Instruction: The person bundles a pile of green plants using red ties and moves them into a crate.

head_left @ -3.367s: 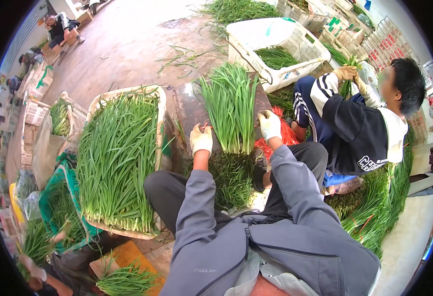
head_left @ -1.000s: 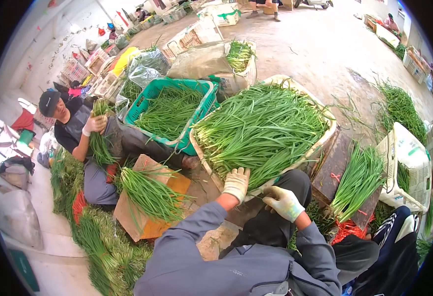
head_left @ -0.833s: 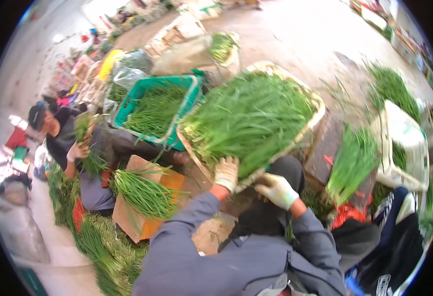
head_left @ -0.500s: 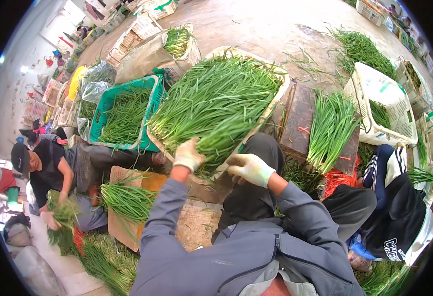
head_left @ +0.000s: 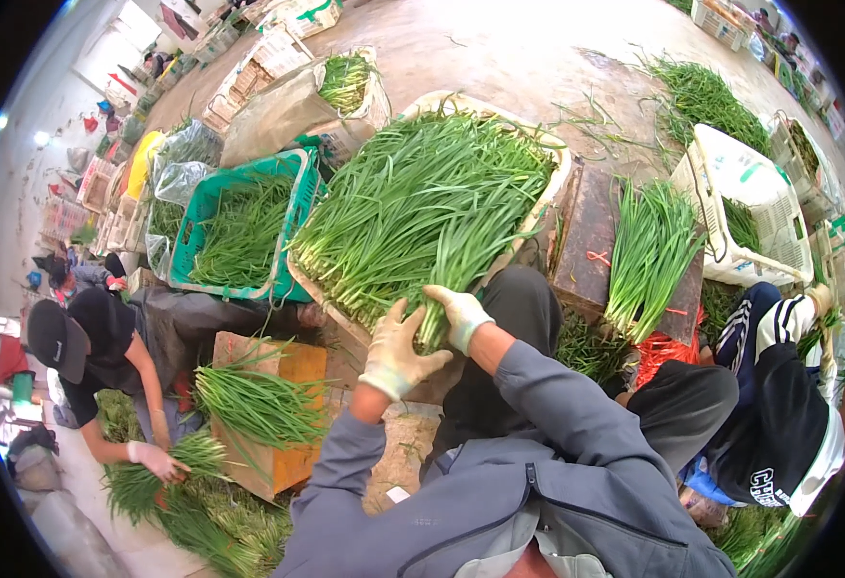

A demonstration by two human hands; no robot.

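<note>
A big pale crate (head_left: 547, 193) in front of me is heaped with long green chives (head_left: 422, 212). Both my hands wear pale work gloves. My right hand (head_left: 456, 316) is closed around a bunch of chive stems at the heap's near edge. My left hand (head_left: 395, 352) sits just beside it with fingers spread, touching the same bunch from the left. Another trimmed bundle of chives (head_left: 646, 252) lies on a dark wooden block (head_left: 586, 241) to my right.
A green crate (head_left: 206, 217) of chives stands to the left, and a white crate (head_left: 745, 207) to the right. A person in a black cap (head_left: 56, 337) sorts chives by an orange box (head_left: 287, 462). Another person in a dark jacket (head_left: 779, 424) sits at my right.
My view has swung from the wooden block to the big crate. My hands have left the bundle on the block and come together on a bunch at the heap's near edge.
</note>
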